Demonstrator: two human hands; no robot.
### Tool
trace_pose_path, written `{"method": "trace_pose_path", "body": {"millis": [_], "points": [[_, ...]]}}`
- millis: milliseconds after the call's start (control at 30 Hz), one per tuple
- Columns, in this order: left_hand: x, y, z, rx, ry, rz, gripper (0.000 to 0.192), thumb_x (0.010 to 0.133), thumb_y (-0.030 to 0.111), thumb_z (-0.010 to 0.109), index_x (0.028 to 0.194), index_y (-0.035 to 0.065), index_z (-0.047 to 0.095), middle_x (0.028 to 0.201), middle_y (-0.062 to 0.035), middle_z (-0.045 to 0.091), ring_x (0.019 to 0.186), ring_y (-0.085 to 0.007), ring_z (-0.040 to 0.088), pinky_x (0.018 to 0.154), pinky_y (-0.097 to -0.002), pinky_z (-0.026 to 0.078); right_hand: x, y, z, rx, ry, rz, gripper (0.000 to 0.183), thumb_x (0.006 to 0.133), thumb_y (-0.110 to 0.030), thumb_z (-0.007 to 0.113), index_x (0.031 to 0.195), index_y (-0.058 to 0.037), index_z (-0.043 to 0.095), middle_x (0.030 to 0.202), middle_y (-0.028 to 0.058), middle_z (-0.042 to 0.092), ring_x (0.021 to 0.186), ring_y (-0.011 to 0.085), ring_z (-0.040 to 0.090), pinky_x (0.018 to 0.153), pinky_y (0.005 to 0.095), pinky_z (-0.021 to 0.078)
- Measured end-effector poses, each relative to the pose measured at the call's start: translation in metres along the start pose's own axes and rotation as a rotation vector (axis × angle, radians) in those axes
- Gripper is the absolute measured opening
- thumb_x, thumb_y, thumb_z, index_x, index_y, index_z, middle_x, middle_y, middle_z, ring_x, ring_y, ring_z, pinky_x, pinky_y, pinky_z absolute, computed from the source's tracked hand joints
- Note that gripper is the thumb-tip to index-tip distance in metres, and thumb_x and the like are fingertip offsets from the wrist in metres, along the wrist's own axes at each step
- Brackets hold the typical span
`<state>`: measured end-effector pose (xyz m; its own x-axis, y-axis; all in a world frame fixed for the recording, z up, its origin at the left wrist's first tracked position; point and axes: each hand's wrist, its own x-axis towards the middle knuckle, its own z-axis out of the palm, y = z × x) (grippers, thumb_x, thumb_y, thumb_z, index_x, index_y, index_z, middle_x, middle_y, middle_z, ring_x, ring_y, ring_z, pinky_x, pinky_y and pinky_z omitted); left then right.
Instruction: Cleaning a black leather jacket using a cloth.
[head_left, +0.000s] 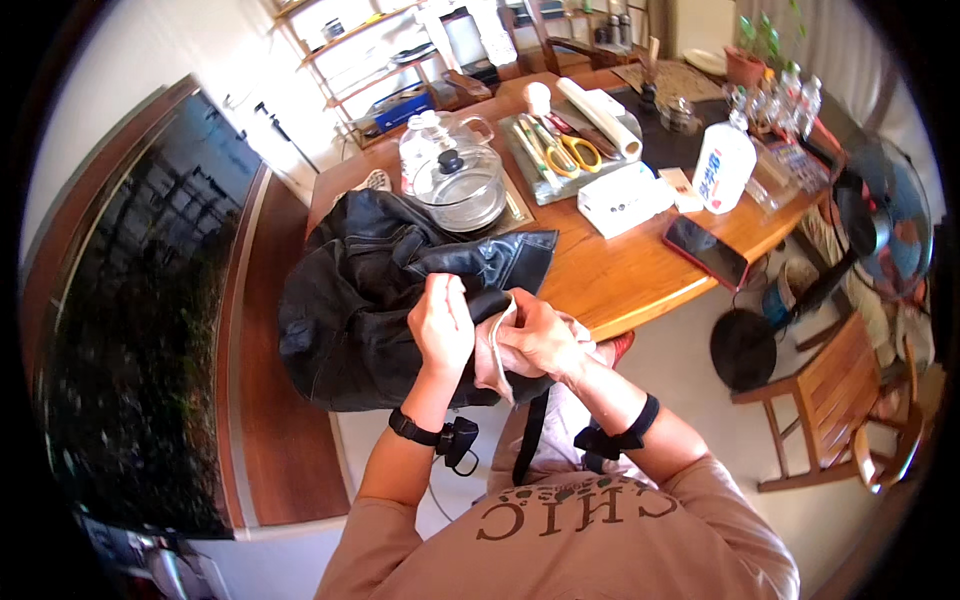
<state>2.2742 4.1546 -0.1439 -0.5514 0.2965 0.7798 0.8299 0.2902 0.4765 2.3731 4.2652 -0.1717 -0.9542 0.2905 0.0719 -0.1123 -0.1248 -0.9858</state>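
A black leather jacket (360, 300) lies bunched over the near left part of the wooden table, its lower side hanging past the edge. My left hand (442, 322) is at the jacket's right part with its fingers closed together; whether a fold is pinched in them is hidden. My right hand (536, 334) grips a pale pink cloth (499, 356) with a light edge, between thumb and fingers, beside a black fold of the jacket. Whether the cloth is part of the jacket cannot be told.
Behind the jacket stands a lidded glass pot (459, 187). Farther right are yellow-handled scissors (574, 155), a white tissue pack (626, 199), a white bottle (724, 165) and a phone (705, 251). A wooden chair (840, 397) and a fan (885, 217) stand right of the table (600, 277).
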Motion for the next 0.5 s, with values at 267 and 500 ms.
{"method": "trace_pose_path", "body": {"millis": [267, 500], "points": [[-0.008, 0.004, 0.005, -0.083, -0.055, 0.004, 0.008, 0.088, 0.008, 0.058, 0.082, 0.004, 0.055, 0.065, -0.015, 0.057, 0.057, -0.0318, 0.06, 0.051, -0.0386, 0.046, 0.006, 0.012, -0.002, -0.033, -0.072, -0.117, 0.025, 0.079, -0.004, 0.059, 0.104, -0.0007, 0.053, 0.069, -0.0048, 0.051, 0.058, 0.0055, 0.046, 0.052, 0.0226, 0.0388], [-0.01, -0.013, 0.011, -0.06, 0.02, -0.158, 0.012, 0.092, 0.013, 0.055, 0.084, 0.0043, 0.053, 0.061, -0.017, 0.058, 0.056, -0.0354, 0.06, 0.048, -0.0414, 0.044, 0.003, 0.015, -0.014, -0.291, 0.079, -0.027, 0.011, 0.081, -0.009, 0.063, 0.086, 0.0003, 0.063, 0.069, 0.0026, 0.061, 0.063, 0.0098, 0.054, 0.06, 0.0288, 0.0469]]}}
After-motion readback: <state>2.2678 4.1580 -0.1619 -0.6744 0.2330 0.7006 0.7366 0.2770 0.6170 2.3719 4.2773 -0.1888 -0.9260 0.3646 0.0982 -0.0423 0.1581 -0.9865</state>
